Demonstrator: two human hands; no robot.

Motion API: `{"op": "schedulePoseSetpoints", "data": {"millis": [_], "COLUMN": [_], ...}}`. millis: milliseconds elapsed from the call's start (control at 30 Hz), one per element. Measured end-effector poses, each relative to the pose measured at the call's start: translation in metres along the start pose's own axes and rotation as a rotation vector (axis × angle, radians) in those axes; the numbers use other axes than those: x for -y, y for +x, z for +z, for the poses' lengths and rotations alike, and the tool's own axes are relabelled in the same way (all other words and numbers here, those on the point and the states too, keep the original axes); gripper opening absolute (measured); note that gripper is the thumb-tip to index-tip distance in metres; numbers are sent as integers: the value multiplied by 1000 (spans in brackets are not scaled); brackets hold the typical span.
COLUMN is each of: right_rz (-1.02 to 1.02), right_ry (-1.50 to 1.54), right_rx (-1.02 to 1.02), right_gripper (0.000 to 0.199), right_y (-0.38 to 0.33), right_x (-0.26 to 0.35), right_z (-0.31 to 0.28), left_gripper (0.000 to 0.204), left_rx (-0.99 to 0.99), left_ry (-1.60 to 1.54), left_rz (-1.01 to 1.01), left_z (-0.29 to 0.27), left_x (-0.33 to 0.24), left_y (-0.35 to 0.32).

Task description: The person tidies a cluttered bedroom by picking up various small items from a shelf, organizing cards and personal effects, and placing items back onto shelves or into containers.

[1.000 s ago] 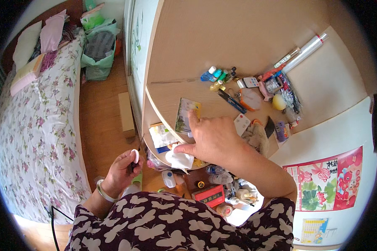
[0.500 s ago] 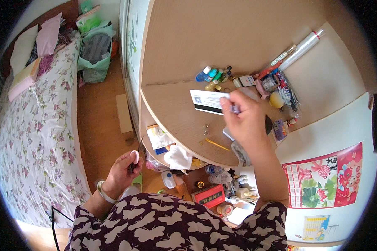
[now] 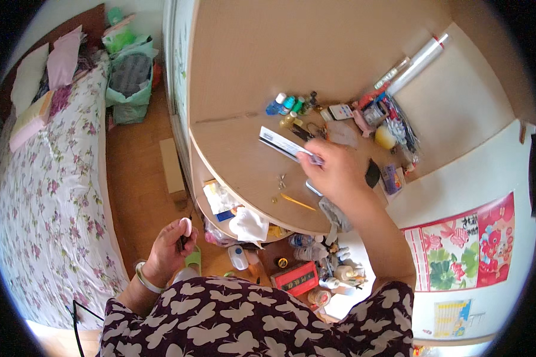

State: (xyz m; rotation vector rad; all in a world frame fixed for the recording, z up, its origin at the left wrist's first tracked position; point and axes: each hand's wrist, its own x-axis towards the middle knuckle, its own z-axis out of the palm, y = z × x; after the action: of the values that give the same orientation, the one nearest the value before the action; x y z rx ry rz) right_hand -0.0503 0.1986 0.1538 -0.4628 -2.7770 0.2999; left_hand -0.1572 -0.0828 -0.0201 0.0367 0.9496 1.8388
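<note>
My right hand (image 3: 338,169) is raised over the desk (image 3: 232,140), thumb and fingers pinching a white plastic card (image 3: 281,144) with a black stripe at its near end. The card slants, so its face shows only narrowly. Lower down at the left, off the desk's edge, my left hand (image 3: 167,251) is closed around a small round white pad (image 3: 187,226) and something thin and dark. What that dark thing is, I cannot make out. A yellow stick (image 3: 298,202) and small metal clippers (image 3: 281,181) lie on the desk below the card.
Small bottles (image 3: 276,105) stand behind the card, beside trinkets and a clear roll (image 3: 418,64). Under the desktop, a lower shelf holds a white cloth (image 3: 248,224). A red box (image 3: 296,278) sits near my body. The flowered bed (image 3: 53,196) is at the left.
The card has tilted, from facing me broadly to a narrow slant, still in my right hand. My left hand keeps its hold. The whole view has shifted slightly.
</note>
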Motion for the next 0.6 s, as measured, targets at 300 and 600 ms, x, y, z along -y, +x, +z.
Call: {"op": "schedulePoseSetpoints", "data": {"millis": [300, 600], "right_rz": [-1018, -1126], "right_ry": [-452, -350], "right_rx": [-310, -348], "right_gripper": [12, 12], "right_y": [-57, -90], "right_x": [51, 55], "right_z": [-39, -39], "left_gripper": [24, 16], "left_rx": [157, 310], "left_ry": [77, -28], "left_rz": [79, 88], "left_z": [43, 89], "left_x": [-28, -23], "left_y": [-21, -50]}}
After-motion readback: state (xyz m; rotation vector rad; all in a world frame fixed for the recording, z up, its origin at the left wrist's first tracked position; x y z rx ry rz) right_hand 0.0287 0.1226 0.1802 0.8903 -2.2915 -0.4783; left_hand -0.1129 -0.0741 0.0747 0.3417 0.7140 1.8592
